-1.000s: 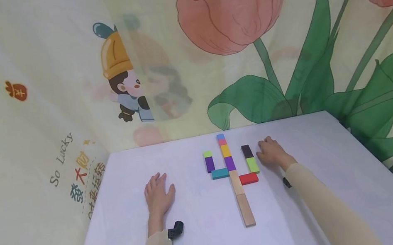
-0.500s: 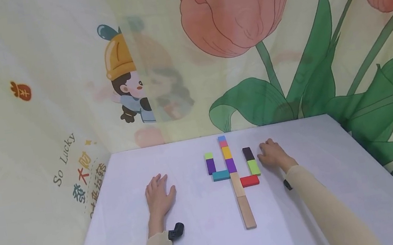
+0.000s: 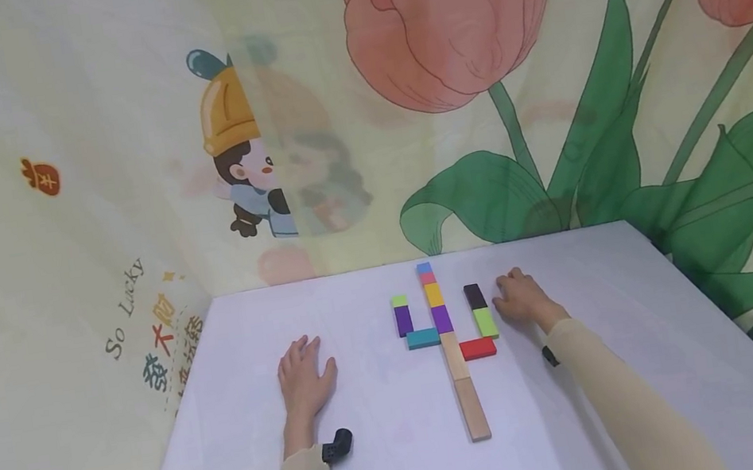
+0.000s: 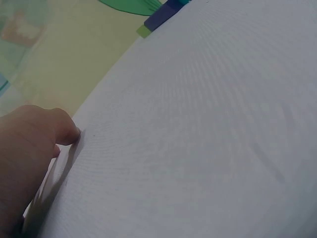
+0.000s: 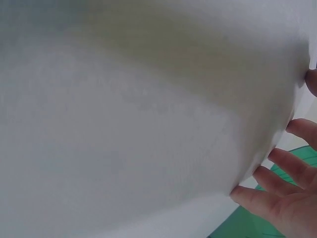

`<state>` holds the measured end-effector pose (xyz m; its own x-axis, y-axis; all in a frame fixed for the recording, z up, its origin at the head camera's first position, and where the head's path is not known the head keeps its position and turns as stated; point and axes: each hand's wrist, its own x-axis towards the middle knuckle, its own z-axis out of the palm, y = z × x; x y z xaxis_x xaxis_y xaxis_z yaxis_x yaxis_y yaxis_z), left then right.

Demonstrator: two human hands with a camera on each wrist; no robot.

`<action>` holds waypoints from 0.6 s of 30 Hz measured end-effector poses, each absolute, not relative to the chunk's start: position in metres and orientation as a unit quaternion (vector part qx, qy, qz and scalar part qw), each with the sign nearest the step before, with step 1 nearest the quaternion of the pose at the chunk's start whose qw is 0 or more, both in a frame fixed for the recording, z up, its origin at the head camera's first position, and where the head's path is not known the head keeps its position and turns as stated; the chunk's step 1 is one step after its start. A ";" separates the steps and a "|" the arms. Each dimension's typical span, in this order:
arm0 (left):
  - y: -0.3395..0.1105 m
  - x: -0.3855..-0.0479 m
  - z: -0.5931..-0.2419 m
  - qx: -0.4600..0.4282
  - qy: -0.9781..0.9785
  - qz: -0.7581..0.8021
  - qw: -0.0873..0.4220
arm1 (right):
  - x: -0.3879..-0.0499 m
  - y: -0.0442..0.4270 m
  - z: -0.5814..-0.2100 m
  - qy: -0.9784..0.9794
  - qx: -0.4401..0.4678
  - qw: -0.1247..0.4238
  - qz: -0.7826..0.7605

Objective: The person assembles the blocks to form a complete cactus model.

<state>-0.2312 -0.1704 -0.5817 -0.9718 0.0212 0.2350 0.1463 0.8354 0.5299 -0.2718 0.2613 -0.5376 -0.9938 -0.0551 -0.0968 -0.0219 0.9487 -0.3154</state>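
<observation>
On the white table lies a flat figure of coloured blocks. Its stem has two plain wooden blocks [image 3: 472, 409] at the near end, then a purple block [image 3: 441, 320], a yellow block [image 3: 433, 295], and pink and blue at the far end. A teal block [image 3: 423, 338] branches left to a purple block [image 3: 404, 321] tipped with green. To the right, a red block [image 3: 478, 348] sits below a green block [image 3: 486, 323] and a black block [image 3: 475, 296]. My left hand [image 3: 306, 380] rests on the cloth, left of the figure. Fingertips down, my right hand [image 3: 524, 299] rests beside the black block, holding nothing.
A white cloth covers the table [image 3: 380, 467]. Behind it hangs a curtain [image 3: 335, 249] printed with tulips and a cartoon figure. A small black camera [image 3: 338, 444] is strapped to my left wrist, another [image 3: 550, 356] to my right.
The whole head view shifts slightly. Both hands and the blocks keep their places on the table.
</observation>
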 end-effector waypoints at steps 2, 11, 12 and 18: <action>-0.170 -0.231 -0.582 -0.046 -0.951 -0.284 0.109 | -0.271 0.262 -0.538 0.986 -0.019 0.054 -0.158; -0.169 -0.233 -0.581 -0.050 -0.953 -0.280 0.107 | -0.268 0.261 -0.535 0.986 -0.011 0.056 -0.158; -0.169 -0.233 -0.579 -0.050 -0.953 -0.280 0.107 | -0.268 0.261 -0.534 0.986 -0.011 0.056 -0.159; -0.160 -0.238 -0.565 -0.070 -0.954 -0.275 0.096 | -0.267 0.259 -0.537 0.980 0.003 0.056 -0.192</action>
